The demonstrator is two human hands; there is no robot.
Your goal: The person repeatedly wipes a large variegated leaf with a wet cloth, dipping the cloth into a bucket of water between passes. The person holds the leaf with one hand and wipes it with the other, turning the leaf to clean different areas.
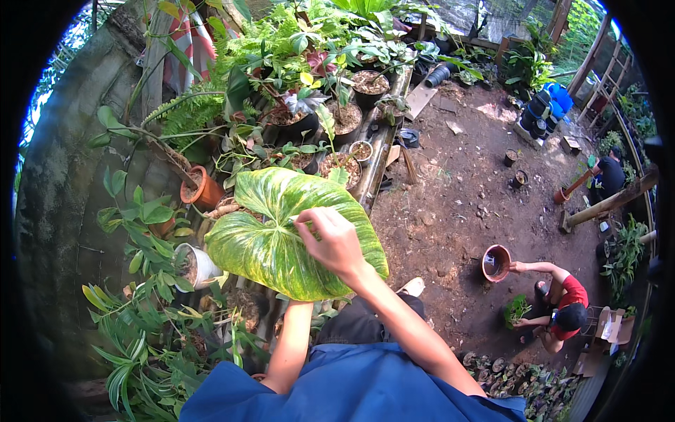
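A large heart-shaped variegated leaf point(253, 253), green and yellow with a glossy surface, spreads across the middle in front of me. Over its upper face is my right hand point(331, 240), its fingertips bunched near the pale centre of the veins; something small and white shows at the fingertips, too little to name. My left forearm reaches up beneath the leaf, which hides my left hand. Left of the leaf stand a tilted orange pot point(206, 191) with a thick stem and a white pot point(203, 268) with soil.
Potted plants crowd a slatted bench point(381, 163) ahead. Trailing foliage point(137, 337) fills the lower left. On the dirt floor at right, a person in red point(572, 306) holds a brown pot point(495, 263) and a leafy plant point(517, 310). Another person point(610, 176) crouches farther off beside a wooden post point(606, 205).
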